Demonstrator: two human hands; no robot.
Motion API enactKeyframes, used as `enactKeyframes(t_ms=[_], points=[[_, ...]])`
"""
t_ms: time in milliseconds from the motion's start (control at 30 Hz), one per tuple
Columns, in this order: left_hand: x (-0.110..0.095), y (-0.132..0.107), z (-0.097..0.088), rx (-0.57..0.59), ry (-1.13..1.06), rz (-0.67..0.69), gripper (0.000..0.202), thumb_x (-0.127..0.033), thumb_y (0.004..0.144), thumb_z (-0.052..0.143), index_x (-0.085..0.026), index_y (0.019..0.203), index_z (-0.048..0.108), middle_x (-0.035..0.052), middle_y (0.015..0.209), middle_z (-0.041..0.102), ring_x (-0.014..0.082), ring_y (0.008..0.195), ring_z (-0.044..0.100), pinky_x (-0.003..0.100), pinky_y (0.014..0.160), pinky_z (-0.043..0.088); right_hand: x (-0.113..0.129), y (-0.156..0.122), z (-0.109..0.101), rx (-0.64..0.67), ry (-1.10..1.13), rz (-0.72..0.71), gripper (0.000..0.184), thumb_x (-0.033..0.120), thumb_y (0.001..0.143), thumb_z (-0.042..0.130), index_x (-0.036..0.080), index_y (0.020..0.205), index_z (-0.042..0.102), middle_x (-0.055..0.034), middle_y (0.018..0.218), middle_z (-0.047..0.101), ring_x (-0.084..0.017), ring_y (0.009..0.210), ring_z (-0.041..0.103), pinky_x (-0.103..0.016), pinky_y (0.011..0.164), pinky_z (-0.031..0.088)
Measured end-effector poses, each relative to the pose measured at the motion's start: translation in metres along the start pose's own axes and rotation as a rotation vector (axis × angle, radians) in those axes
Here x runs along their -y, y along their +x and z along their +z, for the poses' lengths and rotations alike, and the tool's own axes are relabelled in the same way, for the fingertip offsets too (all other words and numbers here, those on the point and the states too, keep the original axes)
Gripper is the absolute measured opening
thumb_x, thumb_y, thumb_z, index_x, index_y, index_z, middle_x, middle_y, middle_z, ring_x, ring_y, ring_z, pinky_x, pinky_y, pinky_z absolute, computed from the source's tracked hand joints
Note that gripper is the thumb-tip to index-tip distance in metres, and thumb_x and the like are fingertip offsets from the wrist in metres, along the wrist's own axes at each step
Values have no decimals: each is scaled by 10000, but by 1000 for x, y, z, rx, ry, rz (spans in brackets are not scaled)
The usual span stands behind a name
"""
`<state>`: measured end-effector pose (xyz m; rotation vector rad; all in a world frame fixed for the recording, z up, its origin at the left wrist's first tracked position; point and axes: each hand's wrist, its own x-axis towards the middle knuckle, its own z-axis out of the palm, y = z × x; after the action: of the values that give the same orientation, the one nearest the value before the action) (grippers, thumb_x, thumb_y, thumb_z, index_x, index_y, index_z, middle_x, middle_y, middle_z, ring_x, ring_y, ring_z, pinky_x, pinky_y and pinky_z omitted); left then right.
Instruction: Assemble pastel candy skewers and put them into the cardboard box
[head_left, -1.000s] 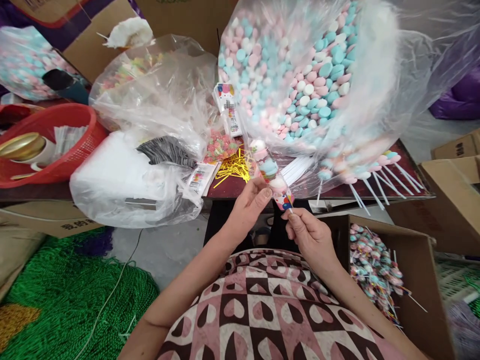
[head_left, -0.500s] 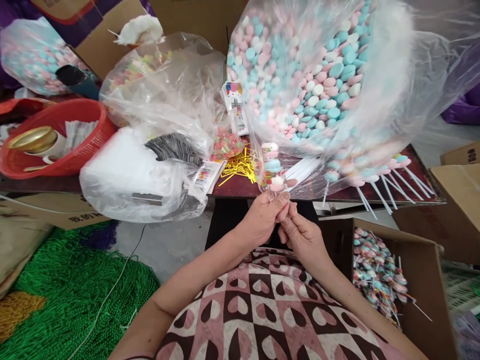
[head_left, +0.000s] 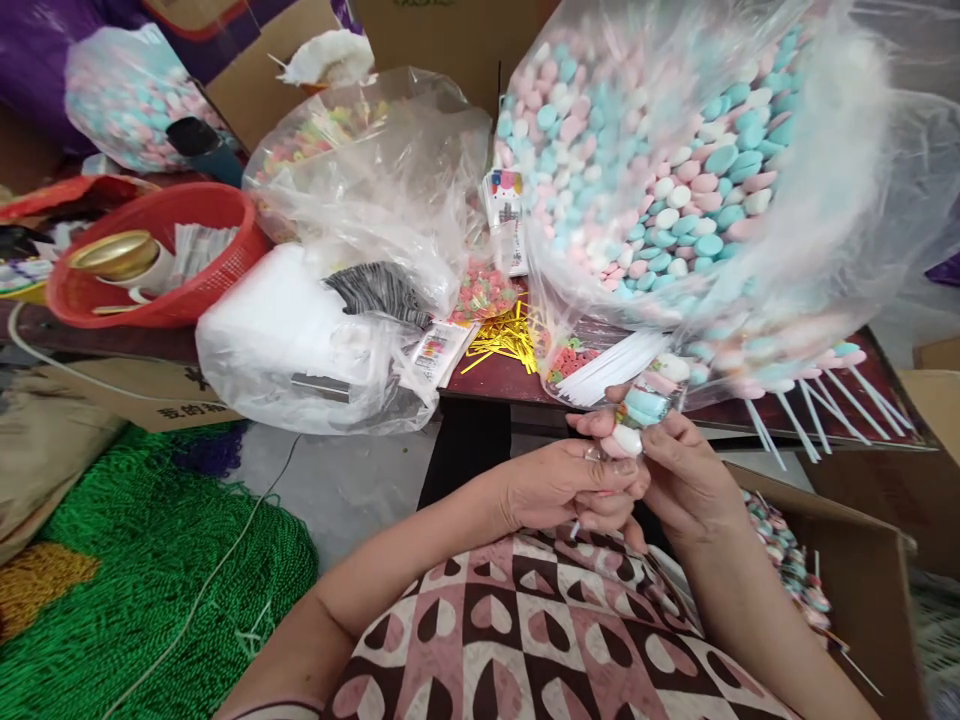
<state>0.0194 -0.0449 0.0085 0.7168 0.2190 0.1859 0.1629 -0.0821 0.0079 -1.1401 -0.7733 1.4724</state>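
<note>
Just beyond the candy stick (head_left: 643, 408), big candy bag (head_left: 675, 160) overhanging.

Soft, even daylight fills the scene, bright and without hard shadows; only the gap under the table (head_left: 480, 385) goes dark. The big clear candy bag (head_left: 675, 170) catches whitish glare and smears with motion blur at its right side. Wide-angle distortion bends the edges, and the right corners look soft.
</note>
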Motion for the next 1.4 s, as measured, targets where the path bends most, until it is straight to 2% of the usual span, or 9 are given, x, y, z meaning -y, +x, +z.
enactKeyframes(t_ms=[167,233,467,633,700,833,967,1100,1400], points=[[-8,-5,-7,-650,823,162,251,-453,865,566,-207,904,536,0,704,564,174,670,561,326,719,454,-15,9,19,-338,-22,-231,305,363,685,821,233,911,663,-37,937,752,-201,843,709,-379,816,580],[-9,-7,-11,-750,976,188,193,-395,882,545,-212,944,540,19,781,596,189,733,582,325,736,449,-13,12,19,-380,-72,-308,311,343,687,819,232,924,651,-28,952,742,-195,880,700,-375,849,569],[-3,-17,-19,-172,263,117,467,-655,840,506,-188,823,514,-111,500,275,71,407,293,304,591,487,10,15,10,28,-230,-115,363,356,687,818,224,989,665,-38,913,715,-133,543,602,-267,435,498],[-4,-19,-24,-737,892,275,226,-421,911,499,-214,820,512,-22,651,475,132,584,482,263,620,399,-1,32,31,-312,-259,-271,265,367,704,799,203,842,643,24,690,620,-91,505,497,-218,421,407],[-6,-23,-32,-856,1015,316,205,-371,913,502,-214,781,502,-14,668,499,133,607,493,254,616,378,-3,41,38,-273,-300,-257,313,418,722,782,203,908,653,30,672,612,-88,483,474,-223,417,393],[-17,-37,-51,-863,610,457,302,-485,922,493,-204,817,526,-71,533,411,90,467,403,230,549,399,4,69,42,-14,-515,-244,349,497,858,615,198,1025,680,-13,737,679,-148,583,599,-291,551,494],[-35,-50,-60,-882,139,652,351,-522,848,623,-191,792,521,-125,456,284,47,380,273,214,510,429,9,109,48,-39,-1232,-397,250,303,914,527,181,998,728,-93,964,733,-240,920,668,-355,800,487],[-43,-58,-63,-903,-24,686,353,-496,821,679,-183,780,522,-125,456,296,33,373,276,204,493,435,5,133,58,-54,-1759,-311,253,270,911,513,166,972,735,-153,1027,711,-284,989,627,-346,743,440],[-35,-58,-70,-874,-78,671,340,-485,833,671,-178,788,534,-123,455,309,33,368,285,203,480,435,-5,144,52,-120,-1758,-302,260,251,892,478,178,876,727,-135,928,717,-250,852,617,-319,639,370]])
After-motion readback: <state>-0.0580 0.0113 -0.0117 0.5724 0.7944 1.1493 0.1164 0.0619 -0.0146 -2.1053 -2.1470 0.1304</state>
